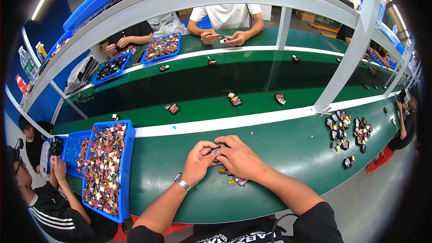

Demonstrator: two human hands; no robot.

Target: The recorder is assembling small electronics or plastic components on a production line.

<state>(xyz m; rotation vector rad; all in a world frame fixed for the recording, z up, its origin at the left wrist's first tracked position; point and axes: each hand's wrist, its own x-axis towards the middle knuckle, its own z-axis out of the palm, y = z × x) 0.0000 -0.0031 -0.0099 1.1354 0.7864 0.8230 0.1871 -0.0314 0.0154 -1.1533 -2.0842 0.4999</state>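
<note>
Both hands met over the green bench (288, 153) near its front edge. The left hand (198, 159), with a silver metal wristwatch (183, 182) on its wrist, curled its fingers inward, and the right hand (238, 157) closed over from the other side. Together they pinched a small dark part (217, 149) between the fingertips; its exact shape was too hidden to tell. Just beneath the right hand, a few small gold-and-dark components (230, 177) lay on the bench surface, touching or nearly touching one another.

At the bench's left end stood a blue plastic rectangular bin (127, 162) heaped with small red, gold and silver pieces, well apart from the hands. Toward the right end of the bench lay a loose cluster of similar small pieces (339, 128) spread flat on the green surface. Beyond a white stripe (234, 120) ran a darker green conveyor strip (202, 85) carrying a few scattered small parts. Across it, a person in a white shirt (227, 14) held something small with both hands, and another person sat at the lower left corner beside a second blue bin (73, 150).
</note>
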